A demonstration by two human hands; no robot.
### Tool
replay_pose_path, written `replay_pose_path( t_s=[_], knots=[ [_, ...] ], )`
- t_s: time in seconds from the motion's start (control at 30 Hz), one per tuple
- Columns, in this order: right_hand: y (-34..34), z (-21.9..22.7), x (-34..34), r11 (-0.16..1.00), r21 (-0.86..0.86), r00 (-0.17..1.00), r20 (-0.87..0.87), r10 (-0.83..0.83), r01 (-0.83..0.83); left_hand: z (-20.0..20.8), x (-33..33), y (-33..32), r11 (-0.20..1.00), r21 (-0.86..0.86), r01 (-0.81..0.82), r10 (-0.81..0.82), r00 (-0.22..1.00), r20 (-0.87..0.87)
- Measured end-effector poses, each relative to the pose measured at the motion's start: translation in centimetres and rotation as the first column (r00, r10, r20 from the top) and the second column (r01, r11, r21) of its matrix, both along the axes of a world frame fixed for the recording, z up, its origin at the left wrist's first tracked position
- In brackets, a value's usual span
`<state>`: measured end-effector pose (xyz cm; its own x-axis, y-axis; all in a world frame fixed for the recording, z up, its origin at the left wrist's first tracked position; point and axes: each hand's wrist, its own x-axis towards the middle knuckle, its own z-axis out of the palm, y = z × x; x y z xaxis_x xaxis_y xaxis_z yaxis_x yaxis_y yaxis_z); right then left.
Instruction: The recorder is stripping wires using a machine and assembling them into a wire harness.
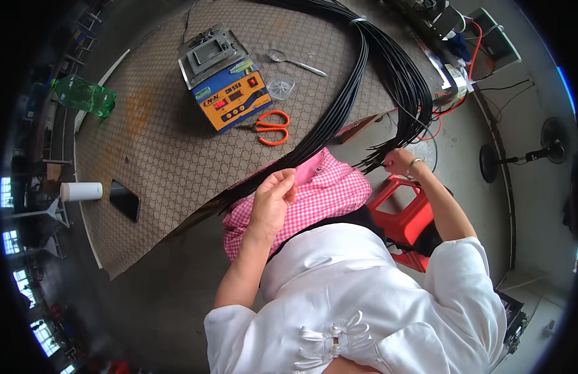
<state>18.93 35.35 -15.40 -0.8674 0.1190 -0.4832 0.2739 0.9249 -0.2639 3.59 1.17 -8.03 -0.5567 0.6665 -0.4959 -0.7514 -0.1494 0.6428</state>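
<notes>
A thick bundle of black cables [348, 87] lies across the table's right side, tied with a light band near the far edge, and its loose ends hang past the edge. My right hand [398, 162] is closed around some of those ends, low at the right. In front of my lap my left hand [273, 199] is raised, thumb and fingers pinched together; whatever is between them is too small to make out. Beneath it, pink checked cloth [329, 190] covers my lap. Orange-handled scissors [273, 128] rest on the table beside the cables.
A blue and yellow heating unit with a metal top [230, 100] stands on the patterned table [158, 162]. Around it are a spoon [295, 62], clear dish [281, 87], green bottle [83, 95], white cup [81, 191] and phone [125, 201]. A red stool [416, 215] stands at right.
</notes>
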Motion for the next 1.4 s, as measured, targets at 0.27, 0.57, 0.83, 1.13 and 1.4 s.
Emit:
replay_pose_path(
  t_s=[0.27, 0.57, 0.83, 1.13, 1.4],
  knots=[
    [-2.7, 6.0, -8.6, 0.628, -0.622, 0.632, -0.262, -0.730, 0.468, -0.2, 0.1, 0.7, 0.991, -0.123, -0.056, 0.037, 0.988, -0.151],
    [-0.5, 7.5, -18.1, 0.632, -0.332, 0.608, -0.187, -0.771, 0.700, -0.2, 0.3, 2.4, 0.967, -0.227, -0.112, -0.024, 0.853, -0.522],
    [2.7, 10.9, -17.1, -0.321, -0.910, 0.537, 0.414, -0.735, 0.262, 0.9, -1.2, 5.8, 0.862, -0.277, -0.425, -0.385, -0.192, -0.902],
    [7.6, 9.8, -13.1, -0.332, -0.936, 0.277, 0.352, -0.894, 0.116, 2.6, -3.1, -2.9, 0.884, -0.467, -0.013, -0.405, 0.477, -0.780],
    [-8.0, 12.2, -13.9, 0.990, -0.123, 0.502, -0.862, -0.070, -0.073, 1.5, -1.2, -2.0, 0.887, -0.437, -0.146, -0.301, 0.534, -0.790]
  ],
)
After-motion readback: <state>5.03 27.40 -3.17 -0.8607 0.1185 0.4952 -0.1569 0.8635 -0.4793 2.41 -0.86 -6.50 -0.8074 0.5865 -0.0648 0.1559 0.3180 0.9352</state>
